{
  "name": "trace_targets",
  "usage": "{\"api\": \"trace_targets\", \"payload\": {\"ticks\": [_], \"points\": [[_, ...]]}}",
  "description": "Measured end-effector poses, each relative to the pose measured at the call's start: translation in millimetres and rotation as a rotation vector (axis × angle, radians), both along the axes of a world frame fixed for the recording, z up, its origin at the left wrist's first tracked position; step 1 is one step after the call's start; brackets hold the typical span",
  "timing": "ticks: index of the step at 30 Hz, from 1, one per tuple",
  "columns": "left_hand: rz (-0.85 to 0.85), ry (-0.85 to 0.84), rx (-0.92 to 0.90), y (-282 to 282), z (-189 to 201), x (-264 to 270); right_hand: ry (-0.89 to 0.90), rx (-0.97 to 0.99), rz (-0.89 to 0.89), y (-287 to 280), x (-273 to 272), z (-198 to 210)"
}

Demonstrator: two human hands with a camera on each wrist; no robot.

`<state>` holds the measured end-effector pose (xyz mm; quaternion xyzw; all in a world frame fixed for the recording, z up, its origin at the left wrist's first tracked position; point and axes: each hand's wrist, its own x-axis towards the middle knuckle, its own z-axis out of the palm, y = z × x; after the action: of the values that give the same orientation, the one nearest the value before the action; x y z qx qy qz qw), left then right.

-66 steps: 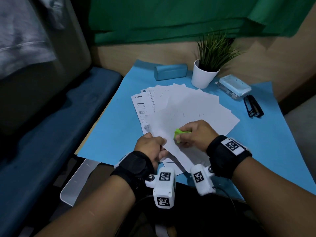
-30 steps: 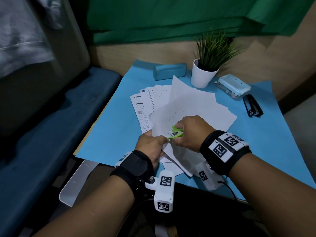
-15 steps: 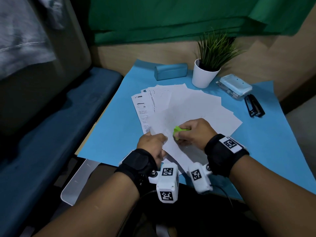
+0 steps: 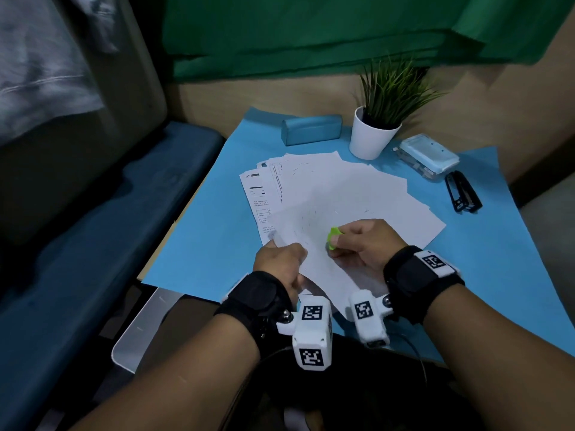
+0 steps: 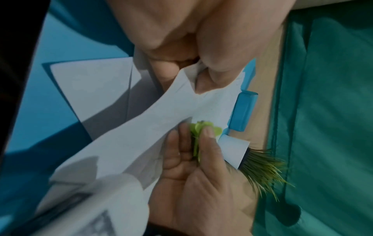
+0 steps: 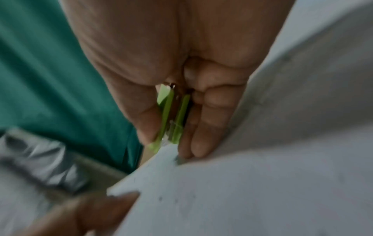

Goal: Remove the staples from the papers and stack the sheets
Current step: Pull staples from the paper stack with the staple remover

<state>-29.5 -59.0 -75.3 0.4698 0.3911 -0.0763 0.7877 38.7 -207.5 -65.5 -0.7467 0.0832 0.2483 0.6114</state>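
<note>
A fan of white paper sheets point(image 4: 357, 194) lies on the blue mat point(image 4: 211, 244). My left hand point(image 4: 280, 259) pinches the near left corner of the top sheets point(image 5: 181, 99) between thumb and fingers. My right hand point(image 4: 361, 244) grips a green staple remover point(image 4: 334, 237), held just right of that corner, and its lower fingertips point(image 6: 193, 150) touch the paper. In the right wrist view the staple remover point(image 6: 173, 118) sits between thumb and fingers, its claws near the sheet's edge. I cannot make out a staple.
At the back of the mat stand a teal case point(image 4: 311, 130) and a potted plant point(image 4: 373, 135). A light-blue box point(image 4: 429, 157) and a black stapler point(image 4: 462, 194) lie at the right. A dark blue bench point(image 4: 93, 244) runs along the left.
A second ago the top sheets were lifted, with the remover at the pinched corner. The sheets now lie flat again, and my right hand has drawn the remover slightly right.
</note>
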Motion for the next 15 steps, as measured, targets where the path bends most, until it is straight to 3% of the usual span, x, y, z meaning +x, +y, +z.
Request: {"api": "trace_targets", "payload": {"ticks": [6, 10, 15], "points": [[-0.021, -0.016, 0.037, 5.8, 10.0, 0.6, -0.496, -0.732, 0.421, 16.5, 1.2, 25.4], [-0.020, -0.099, 0.068, 5.3, 15.4, -6.0, -0.661, -0.853, 0.560, 27.5, -4.4, 35.3], [-0.025, -0.141, 0.099, 6.4, 9.0, -7.9, -0.691, -0.943, 0.625, 32.8, -6.9, 37.9]]}}
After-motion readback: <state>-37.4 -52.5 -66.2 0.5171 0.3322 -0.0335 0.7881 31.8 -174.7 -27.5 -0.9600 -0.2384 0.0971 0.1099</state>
